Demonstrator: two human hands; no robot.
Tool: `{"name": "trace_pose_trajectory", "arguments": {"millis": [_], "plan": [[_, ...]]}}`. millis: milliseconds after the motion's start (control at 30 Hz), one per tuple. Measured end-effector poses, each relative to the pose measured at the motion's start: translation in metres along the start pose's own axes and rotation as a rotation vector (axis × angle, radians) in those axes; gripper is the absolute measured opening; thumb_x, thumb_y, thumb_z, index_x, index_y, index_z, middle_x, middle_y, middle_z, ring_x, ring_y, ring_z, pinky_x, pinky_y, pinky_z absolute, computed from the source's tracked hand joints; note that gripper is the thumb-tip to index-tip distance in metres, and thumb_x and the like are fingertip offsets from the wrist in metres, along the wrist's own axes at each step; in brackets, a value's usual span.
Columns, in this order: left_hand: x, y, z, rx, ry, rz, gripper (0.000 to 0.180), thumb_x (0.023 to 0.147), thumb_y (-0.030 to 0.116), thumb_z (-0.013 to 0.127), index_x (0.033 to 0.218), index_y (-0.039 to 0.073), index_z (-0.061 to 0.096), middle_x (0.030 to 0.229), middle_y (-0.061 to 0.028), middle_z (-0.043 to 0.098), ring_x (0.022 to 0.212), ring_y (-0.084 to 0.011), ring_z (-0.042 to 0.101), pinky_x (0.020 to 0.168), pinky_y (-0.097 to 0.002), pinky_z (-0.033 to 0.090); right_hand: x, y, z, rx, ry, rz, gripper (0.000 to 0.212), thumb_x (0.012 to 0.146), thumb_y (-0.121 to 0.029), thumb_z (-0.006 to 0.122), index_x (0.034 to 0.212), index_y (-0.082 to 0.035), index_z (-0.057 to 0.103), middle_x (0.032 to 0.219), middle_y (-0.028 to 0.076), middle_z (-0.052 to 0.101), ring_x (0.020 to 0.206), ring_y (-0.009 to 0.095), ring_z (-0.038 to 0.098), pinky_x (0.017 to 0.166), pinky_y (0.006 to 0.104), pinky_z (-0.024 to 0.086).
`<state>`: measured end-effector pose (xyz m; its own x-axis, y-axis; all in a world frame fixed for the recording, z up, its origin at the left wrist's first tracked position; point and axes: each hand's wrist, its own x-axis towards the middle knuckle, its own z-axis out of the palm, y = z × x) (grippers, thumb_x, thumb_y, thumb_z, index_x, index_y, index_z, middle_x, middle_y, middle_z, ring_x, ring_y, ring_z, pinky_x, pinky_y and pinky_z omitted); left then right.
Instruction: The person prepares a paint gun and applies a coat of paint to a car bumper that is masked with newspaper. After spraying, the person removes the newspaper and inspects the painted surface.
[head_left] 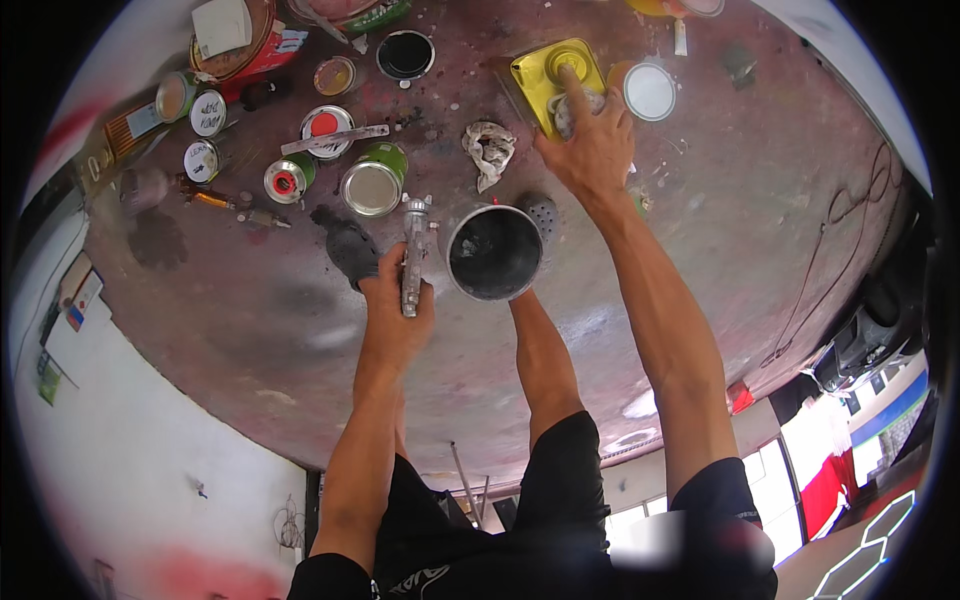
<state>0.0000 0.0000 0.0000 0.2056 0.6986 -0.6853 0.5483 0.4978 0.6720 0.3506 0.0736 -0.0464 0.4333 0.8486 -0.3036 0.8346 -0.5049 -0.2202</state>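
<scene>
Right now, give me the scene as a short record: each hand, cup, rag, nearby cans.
left hand: grips silver spray gun
grey cup: beside the gun, mouth open, dark inside
right hand: on yellow can, a finger at its round cap
cloth: partly hidden under right hand
floor rag: crumpled, beyond the cup
cans left: green can, silver-topped
cans right: white-topped can

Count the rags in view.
2: one rag lies on the floor; another is at the right hand, over the yellow can. Others may be hidden.
</scene>
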Motion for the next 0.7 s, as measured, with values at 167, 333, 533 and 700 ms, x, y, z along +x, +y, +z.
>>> {"name": "trace_pose_trajectory", "arguments": {"millis": [167,333,533,700], "plan": [[-0.018,0.023,-0.003,-0.009,0.123,0.122,0.052,0.097,-0.005,0.061,0.147,0.003,0.050,0.119,-0.0081,0.060,0.102,-0.0159,0.062,0.094,-0.0308,0.051,-0.004,0.007,0.010,0.088,0.091,-0.078,0.098,0.082,-0.056,0.087,0.166,-0.031,0.043,0.156,0.038,0.039,0.142,0.055,0.045,0.116,0.0602,0.041],[-0.010,0.048,-0.005,0.000,0.098,0.040,0.049,0.097,-0.006,0.060,0.145,0.001,0.052,0.119,-0.0063,0.066,0.101,-0.0132,0.064,0.094,-0.0286,0.052,-0.010,0.028,0.011,0.212,0.124,-0.200,0.097,0.087,-0.063,0.082,0.165,-0.019,0.043,0.157,0.036,0.040,0.145,0.055,0.042,0.118,0.0627,0.038],[-0.017,0.048,-0.001,-0.135,0.166,0.142,0.052,0.093,-0.004,0.061,0.144,0.001,0.053,0.116,-0.0057,0.065,0.098,-0.0134,0.062,0.086,-0.0290,0.052,-0.005,0.035,-0.003,0.340,0.135,-0.155,0.096,0.088,-0.047,0.089,0.163,-0.008,0.042,0.155,0.030,0.046,0.145,0.048,0.047,0.119,0.0530,0.043],[-0.027,0.063,-0.007,-0.038,0.221,0.297,0.049,0.096,0.000,0.068,0.143,0.001,0.052,0.114,-0.0055,0.064,0.092,-0.0115,0.061,0.079,-0.0277,0.052,-0.049,0.019,-0.029,0.530,0.306,0.152,0.094,0.092,-0.046,0.085,0.160,0.001,0.042,0.151,0.030,0.049,0.140,0.043,0.052,0.116,0.0509,0.044]]}}
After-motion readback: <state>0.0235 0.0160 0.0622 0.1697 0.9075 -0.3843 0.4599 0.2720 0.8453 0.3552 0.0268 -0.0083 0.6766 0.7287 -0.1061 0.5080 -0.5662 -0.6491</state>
